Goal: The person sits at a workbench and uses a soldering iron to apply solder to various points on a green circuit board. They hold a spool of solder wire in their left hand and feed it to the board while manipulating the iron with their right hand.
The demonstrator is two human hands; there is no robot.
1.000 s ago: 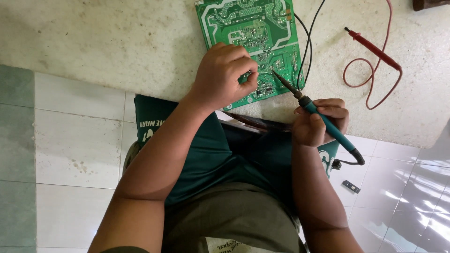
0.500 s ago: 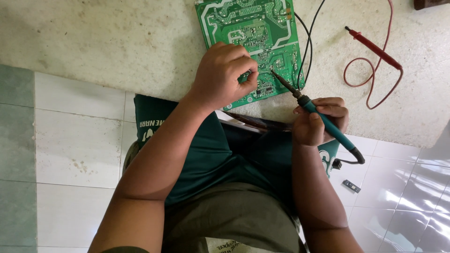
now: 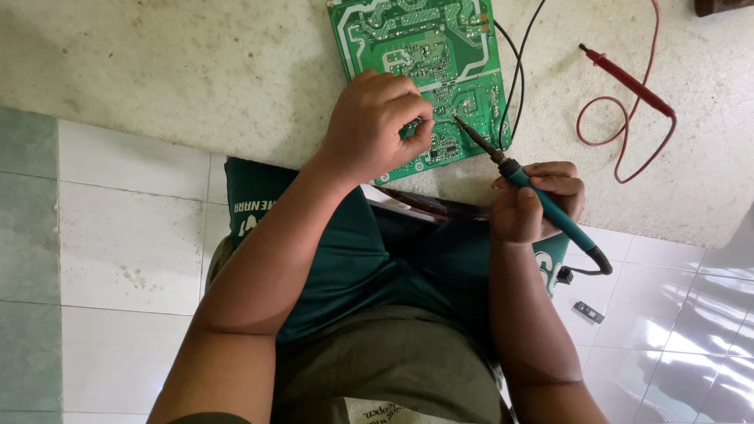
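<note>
Your right hand grips the teal soldering iron, tip on the green circuit board. Your left hand presses the board's near edge, fingers curled. Right of the board: red probe lead, bare concrete floor.

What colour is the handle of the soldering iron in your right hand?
Teal, with a black collar near the tip, seen in the head view: soldering iron in the right hand.
</note>
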